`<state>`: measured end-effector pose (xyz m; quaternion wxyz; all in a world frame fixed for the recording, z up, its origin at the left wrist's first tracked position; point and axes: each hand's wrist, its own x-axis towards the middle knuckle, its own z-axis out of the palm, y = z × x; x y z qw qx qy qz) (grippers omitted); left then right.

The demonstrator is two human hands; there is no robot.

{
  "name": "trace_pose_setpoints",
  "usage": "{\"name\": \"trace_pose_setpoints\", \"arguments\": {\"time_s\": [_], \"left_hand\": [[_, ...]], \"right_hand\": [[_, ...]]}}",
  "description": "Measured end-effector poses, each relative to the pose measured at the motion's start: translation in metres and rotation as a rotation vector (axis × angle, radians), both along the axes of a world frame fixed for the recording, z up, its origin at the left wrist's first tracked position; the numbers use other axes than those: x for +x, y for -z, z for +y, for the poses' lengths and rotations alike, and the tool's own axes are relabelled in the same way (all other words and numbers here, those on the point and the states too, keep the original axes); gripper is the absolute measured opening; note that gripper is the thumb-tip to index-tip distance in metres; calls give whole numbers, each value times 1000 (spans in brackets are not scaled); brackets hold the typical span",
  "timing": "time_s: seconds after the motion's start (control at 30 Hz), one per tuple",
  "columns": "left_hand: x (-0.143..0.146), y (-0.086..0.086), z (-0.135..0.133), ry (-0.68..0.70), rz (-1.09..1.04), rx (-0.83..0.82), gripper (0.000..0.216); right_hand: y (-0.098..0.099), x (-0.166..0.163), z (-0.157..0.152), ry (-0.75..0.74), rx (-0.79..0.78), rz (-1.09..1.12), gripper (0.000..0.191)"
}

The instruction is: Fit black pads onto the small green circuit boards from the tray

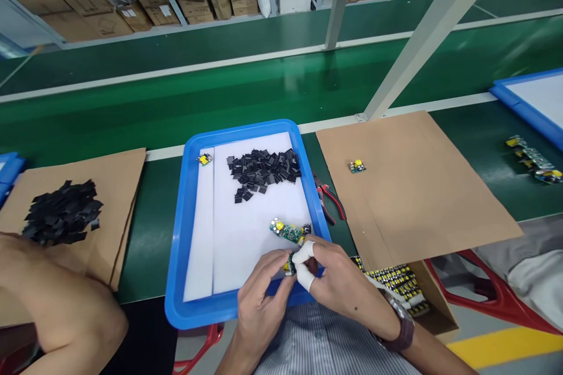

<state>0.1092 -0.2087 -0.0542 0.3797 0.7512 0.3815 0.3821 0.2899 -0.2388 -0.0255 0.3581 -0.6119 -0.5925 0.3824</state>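
My left hand (259, 293) and my right hand (334, 278) meet over the front edge of the blue tray (187, 187). Together they pinch a small green circuit board (290, 263) with a yellow part. White finger cots cover two fingertips of my right hand. A second green board (288, 231) lies on the tray's white liner just behind my fingers. A pile of small black squares (263, 171) sits at the back of the tray. One more small board (204, 159) rests in the tray's far left corner.
Red-handled cutters (331, 201) lie right of the tray. A brown cardboard sheet (417, 199) holds one small board (357, 166). A box of boards (402, 287) sits by my right wrist. Another person's arm (57, 304) rests at the left beside another black pile (61, 212).
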Motion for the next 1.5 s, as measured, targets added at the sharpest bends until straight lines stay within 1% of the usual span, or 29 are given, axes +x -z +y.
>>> {"name": "trace_pose_setpoints", "arguments": {"time_s": [0.13, 0.27, 0.43, 0.5, 0.6, 0.93, 1.1, 1.17, 1.27, 1.4, 1.5], "left_hand": [[2, 2, 0, 16, 1, 26, 39], [1, 4, -2, 32, 0, 40, 39], [-3, 6, -4, -14, -40, -145, 36], [-4, 8, -4, -14, -69, -184, 35], [-4, 8, -3, -14, -82, -198, 35], [-2, 1, 0, 49, 0, -61, 42], [-1, 3, -1, 49, -3, 9, 48], [-1, 3, -1, 51, -5, 29, 49], [0, 2, 0, 37, -28, 43, 49], [0, 1, 1, 24, -68, 25, 49], [0, 1, 1, 59, -55, 31, 48]], "right_hand": [[-1, 3, 1, -31, -33, -2, 25], [0, 6, 3, -17, -67, 22, 22], [3, 6, 6, 23, -137, 239, 16], [3, 5, 7, 37, -138, 268, 15], [3, 4, 7, 45, -125, 276, 16], [12, -1, 1, 92, -110, 253, 15], [10, -8, -2, 120, -4, 123, 18], [10, -9, -3, 118, 33, 104, 18], [12, -8, -3, 123, 41, 214, 18], [15, -7, -4, 216, -111, 504, 18], [15, -10, -5, 271, -153, 586, 10]]}}
